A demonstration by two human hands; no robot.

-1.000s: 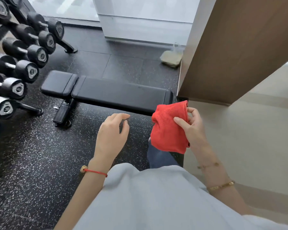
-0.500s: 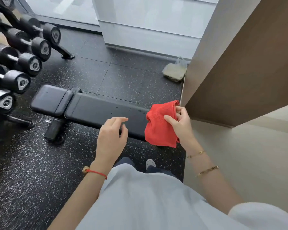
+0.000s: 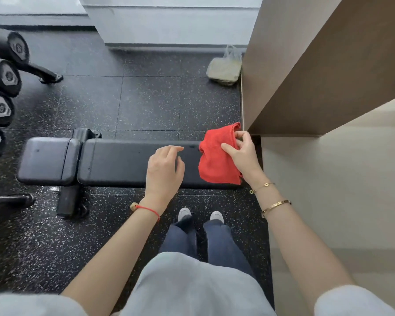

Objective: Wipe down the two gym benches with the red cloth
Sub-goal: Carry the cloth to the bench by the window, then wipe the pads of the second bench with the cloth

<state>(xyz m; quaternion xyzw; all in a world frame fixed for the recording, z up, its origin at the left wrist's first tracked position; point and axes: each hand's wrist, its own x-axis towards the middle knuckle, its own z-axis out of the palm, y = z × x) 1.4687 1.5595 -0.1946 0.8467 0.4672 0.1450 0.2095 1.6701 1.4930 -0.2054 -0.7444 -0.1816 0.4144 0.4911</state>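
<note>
Black speckled rubber flooring [image 3: 146,106] is filling most of the view, meeting pale smooth flooring [image 3: 328,179] at 3 o'clock. I am standing over a flat black gym bench, the counter [image 3: 123,163], which is lying crosswise in front of me from 9 o'clock toward 3 o'clock. Its short seat pad [image 3: 46,160] is sitting at the 9 o'clock end, separated from the long pad by a narrow gap.

My right hand [image 3: 244,156] is pinching the red cloth [image 3: 217,160], with the thumb on the near face and the fingers curled over the far upper edge. The cloth is hanging folded over the 3 o'clock end of the counter; whether it is touching the pad cannot be determined. My left hand [image 3: 164,172] is hovering above the long pad just beside the cloth, at its 9 o'clock side, loosely curled with thumb and fingers apart and gripping nothing. A red string bracelet [image 3: 146,209] is circling the left wrist, and two gold bracelets [image 3: 276,205] are circling the right forearm.

Dumbbells [image 3: 2,76] are resting on a rack along the 9 o'clock edge. A brown panelled wall [image 3: 328,65] is rising at 2 o'clock, and a pale bag [image 3: 224,69] is lying on the floor against its base at 1 o'clock. My shoes [image 3: 185,213] are pointing toward the counter at 6 o'clock.
</note>
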